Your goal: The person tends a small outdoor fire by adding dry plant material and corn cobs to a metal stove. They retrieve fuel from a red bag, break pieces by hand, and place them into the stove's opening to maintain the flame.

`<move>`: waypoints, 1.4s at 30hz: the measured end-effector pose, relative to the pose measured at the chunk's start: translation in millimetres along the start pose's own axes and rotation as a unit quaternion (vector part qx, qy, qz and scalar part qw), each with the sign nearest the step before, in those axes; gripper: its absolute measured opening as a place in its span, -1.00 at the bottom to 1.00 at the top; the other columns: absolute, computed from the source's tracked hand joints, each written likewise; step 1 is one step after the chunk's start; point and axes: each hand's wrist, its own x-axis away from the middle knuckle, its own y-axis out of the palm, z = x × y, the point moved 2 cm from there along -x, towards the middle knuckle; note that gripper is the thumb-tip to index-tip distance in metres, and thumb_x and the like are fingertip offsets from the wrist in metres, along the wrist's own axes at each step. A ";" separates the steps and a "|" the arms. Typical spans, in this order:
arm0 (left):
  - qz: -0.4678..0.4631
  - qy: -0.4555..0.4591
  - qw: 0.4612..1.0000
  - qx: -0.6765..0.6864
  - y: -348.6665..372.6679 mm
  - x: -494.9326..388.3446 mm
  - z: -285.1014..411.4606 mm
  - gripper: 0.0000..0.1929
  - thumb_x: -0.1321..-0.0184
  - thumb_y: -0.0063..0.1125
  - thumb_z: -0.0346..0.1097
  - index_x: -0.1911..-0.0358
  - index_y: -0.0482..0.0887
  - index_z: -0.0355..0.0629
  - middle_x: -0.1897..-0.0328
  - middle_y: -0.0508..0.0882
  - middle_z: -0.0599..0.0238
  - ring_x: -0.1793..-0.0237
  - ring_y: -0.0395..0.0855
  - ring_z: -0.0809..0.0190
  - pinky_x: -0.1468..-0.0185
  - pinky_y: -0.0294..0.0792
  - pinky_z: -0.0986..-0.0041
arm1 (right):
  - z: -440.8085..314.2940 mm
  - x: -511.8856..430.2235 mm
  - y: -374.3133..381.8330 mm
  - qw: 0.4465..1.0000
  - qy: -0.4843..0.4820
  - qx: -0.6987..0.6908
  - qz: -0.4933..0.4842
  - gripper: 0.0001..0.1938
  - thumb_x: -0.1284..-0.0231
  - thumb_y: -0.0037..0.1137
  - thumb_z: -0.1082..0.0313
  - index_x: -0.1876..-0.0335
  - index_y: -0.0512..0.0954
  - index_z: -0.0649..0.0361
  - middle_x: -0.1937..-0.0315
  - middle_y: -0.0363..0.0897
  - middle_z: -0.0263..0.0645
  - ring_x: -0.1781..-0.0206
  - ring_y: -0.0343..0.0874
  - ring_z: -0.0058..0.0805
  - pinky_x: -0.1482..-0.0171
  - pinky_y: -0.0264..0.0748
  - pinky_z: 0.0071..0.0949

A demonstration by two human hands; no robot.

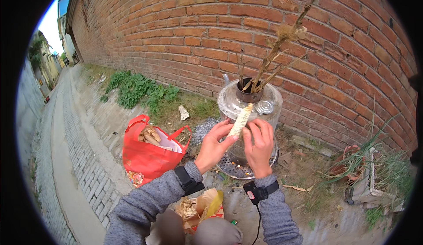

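Between my hands is a pale, bare corn cob [240, 122], tilted with its tip up and to the right. My left hand [214, 144] grips its lower end, thumb in front. The fingertips of my right hand [257, 142] rest against its right side. Just beyond stands a round metal chimney kettle [228, 96], with a small lid [265, 107] on its top. Dry plant stalks [264, 66] stick up from its central flue [249, 96]. Small orange embers glow at the perforated metal base [228, 169], which my hands partly hide.
A red bag [148, 155] holding dry pieces stands left. A paper bag [205, 202] of dry husks or chips sits by my knees. Behind the kettle rises a brick wall [198, 30]. Potted plants [357, 165] stand right; a pale chunk [183, 112] lies near green weeds [138, 91].
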 end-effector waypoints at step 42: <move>0.174 0.269 0.854 -0.410 21.3 -43.0 -15.8 -0.57 0.08 0.56 -0.26 0.26 0.52 -0.23 0.08 0.50 0.18 0.06 0.54 0.11 0.04 0.51 0.33 | 148.6 335.2 -20.2 0.704 0.654 -0.260 0.097 -0.61 -0.32 0.11 0.33 -0.21 0.47 0.28 0.36 0.57 -0.35 0.56 0.38 -0.68 0.54 0.34 -0.56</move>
